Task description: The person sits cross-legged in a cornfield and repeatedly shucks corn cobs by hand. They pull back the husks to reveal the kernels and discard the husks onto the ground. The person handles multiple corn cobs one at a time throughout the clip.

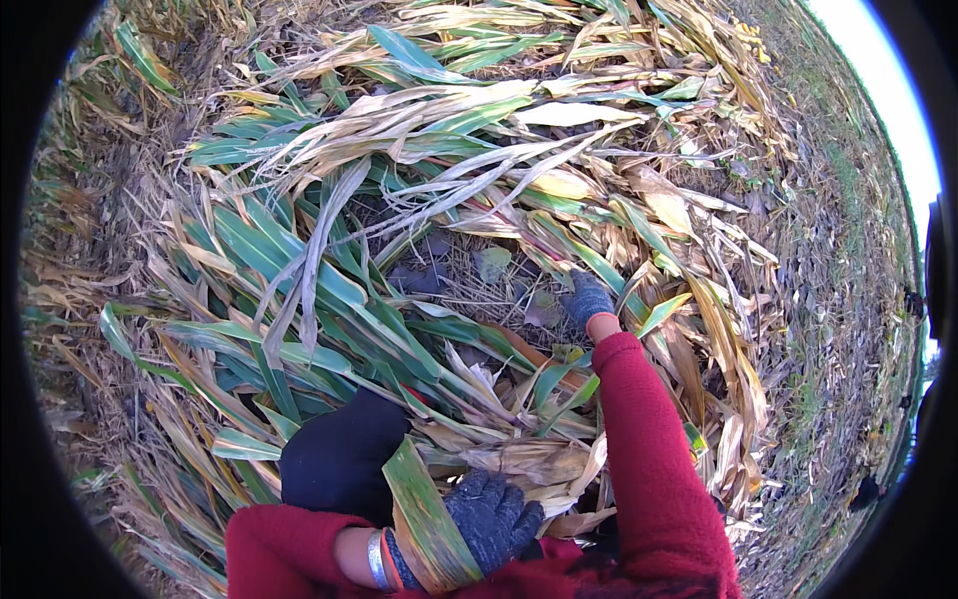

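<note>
My right hand (587, 299), in a grey knit glove with an orange cuff, reaches into the cut corn plants. Its fingers meet the lower end of a reddish-green corn stalk (535, 243); whether they close round it is hidden. Close to my body, my left hand (490, 517) shows its gloved back, fingers bent downward beside pale dry corn husks (539, 460). What lies under that palm cannot be seen. A broad green and brown corn leaf (430, 517) crosses over the left wrist, near a silver-coloured bracelet (377, 560).
Green corn leaves (322, 269) and stalks lie heaped left and ahead. Dry husk-covered ears (662, 198) lie at right. Bare ground with straw (479, 288) shows amid the heap. My dark-clad knee (344, 457) presses among the leaves. Yellow ears (751, 41) lie far right; stubble (838, 299) stretches beyond.
</note>
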Tool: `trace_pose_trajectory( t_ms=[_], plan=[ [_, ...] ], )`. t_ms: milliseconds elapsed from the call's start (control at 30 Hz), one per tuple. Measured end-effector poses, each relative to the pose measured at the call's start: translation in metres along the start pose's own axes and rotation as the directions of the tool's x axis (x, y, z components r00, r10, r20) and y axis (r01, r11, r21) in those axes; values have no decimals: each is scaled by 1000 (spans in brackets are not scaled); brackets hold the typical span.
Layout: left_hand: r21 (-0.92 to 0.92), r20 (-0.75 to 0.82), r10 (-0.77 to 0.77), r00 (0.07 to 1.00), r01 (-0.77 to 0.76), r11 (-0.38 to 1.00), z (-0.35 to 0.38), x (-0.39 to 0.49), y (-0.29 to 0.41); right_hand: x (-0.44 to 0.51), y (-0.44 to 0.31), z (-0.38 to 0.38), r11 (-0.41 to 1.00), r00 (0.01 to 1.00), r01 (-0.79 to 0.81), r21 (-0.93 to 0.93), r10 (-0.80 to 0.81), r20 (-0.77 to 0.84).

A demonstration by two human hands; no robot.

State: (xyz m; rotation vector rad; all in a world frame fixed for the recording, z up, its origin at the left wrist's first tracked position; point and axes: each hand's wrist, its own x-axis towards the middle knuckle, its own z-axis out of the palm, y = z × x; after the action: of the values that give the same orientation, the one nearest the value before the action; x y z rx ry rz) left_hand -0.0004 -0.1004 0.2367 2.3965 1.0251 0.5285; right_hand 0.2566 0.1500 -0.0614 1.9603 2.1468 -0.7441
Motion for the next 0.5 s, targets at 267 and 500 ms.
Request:
trace_pose_trajectory(
  t_ms=[267,500],
  plan=[
    [-67,93,-142,986,149,987,-3,-8,-7,62,9,17,984,979,-171,-56,177,107],
    [-56,100,-137,985,143,988,-6,-6,-7,37,-11,24,972,972,-235,4,235,4]
  ],
)
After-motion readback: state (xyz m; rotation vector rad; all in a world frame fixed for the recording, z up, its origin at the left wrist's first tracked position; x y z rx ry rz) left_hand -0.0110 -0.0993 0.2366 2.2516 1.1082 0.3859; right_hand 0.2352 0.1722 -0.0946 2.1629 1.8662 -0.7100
